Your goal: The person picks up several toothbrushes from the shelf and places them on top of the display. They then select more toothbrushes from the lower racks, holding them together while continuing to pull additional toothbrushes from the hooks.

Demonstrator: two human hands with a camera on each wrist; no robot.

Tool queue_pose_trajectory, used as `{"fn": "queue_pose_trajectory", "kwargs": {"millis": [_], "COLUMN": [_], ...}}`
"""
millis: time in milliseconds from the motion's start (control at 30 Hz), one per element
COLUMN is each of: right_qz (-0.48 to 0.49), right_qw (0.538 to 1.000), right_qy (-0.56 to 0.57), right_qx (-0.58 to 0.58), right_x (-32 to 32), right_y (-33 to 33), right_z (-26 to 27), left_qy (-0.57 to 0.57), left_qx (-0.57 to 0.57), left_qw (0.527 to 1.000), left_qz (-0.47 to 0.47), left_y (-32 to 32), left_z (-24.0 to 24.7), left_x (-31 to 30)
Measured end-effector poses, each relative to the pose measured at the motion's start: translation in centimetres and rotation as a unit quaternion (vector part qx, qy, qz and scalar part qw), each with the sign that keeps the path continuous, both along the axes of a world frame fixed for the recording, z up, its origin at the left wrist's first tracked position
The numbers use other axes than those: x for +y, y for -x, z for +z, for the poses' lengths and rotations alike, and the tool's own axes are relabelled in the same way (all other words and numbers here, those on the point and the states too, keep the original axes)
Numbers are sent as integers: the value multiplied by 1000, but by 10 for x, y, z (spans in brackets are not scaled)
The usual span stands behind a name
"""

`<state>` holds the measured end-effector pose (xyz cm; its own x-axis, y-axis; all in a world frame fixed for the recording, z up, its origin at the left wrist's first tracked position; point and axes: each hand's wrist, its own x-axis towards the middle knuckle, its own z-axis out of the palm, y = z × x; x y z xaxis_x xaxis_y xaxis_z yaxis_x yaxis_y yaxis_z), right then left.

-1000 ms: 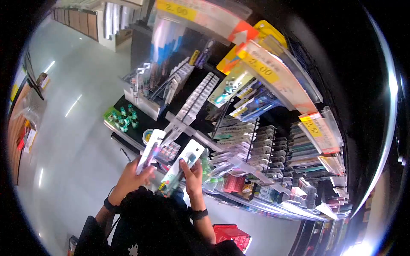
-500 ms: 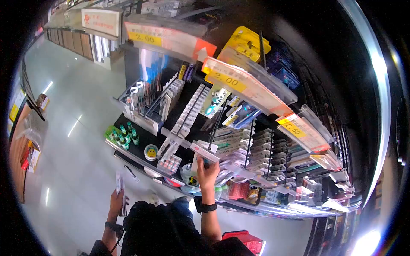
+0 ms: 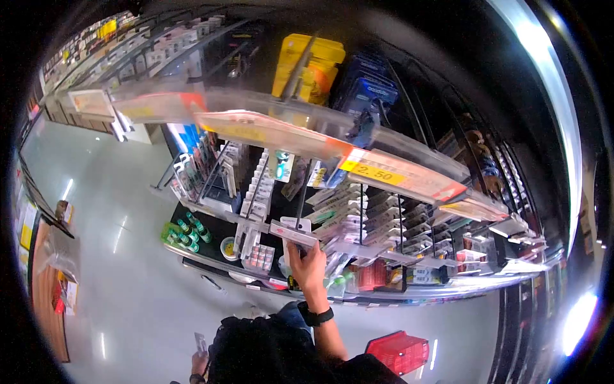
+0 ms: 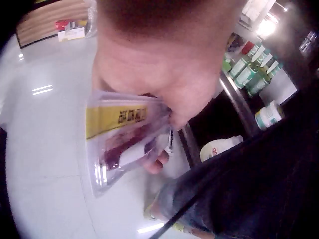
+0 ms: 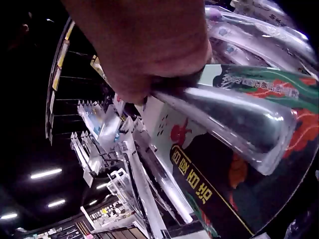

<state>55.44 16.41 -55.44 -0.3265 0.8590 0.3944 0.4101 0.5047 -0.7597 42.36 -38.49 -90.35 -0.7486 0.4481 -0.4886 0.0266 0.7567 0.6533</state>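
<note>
In the left wrist view, my left hand (image 4: 154, 64) grips a clear plastic package (image 4: 127, 132) with a yellow band. The same hand (image 3: 199, 363) hangs low beside the body in the head view. My right hand (image 3: 309, 272) is raised to the shelf front, its fingers at a white label holder (image 3: 293, 233) on a hook. In the right wrist view, that hand (image 5: 154, 55) holds a card-backed package (image 5: 209, 174) with green and red print and a clear blister (image 5: 239, 124); its fingertips are largely hidden.
Packaged goods (image 3: 345, 208) hang on hooks right of the hand. Small green bottles (image 3: 192, 232) and a round tub (image 3: 228, 248) stand on the lower shelf. A price rail (image 3: 275, 137) crosses above. A red basket (image 3: 398, 352) stands on the floor.
From in front of the body, my left hand has dropped low with its package, and my right hand has moved forward to the hook. The head view has shifted, bringing the upper price rail across it.
</note>
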Motion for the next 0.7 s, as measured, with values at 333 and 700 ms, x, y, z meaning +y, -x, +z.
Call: {"fn": "queue_pose_trajectory", "kwargs": {"millis": [333,700], "right_qz": [12,7], "right_qw": [998,1000], "right_qy": [-44,-22], "right_qx": [-34,-20], "right_x": [2,-2], "right_y": [7,8], "right_z": [5,10], "left_qy": [5,197], "left_qx": [131,162], "left_qw": [971,901], "left_qz": [-202,-351], "left_y": [46,42], "left_z": [-17,-35], "left_x": [79,43]}}
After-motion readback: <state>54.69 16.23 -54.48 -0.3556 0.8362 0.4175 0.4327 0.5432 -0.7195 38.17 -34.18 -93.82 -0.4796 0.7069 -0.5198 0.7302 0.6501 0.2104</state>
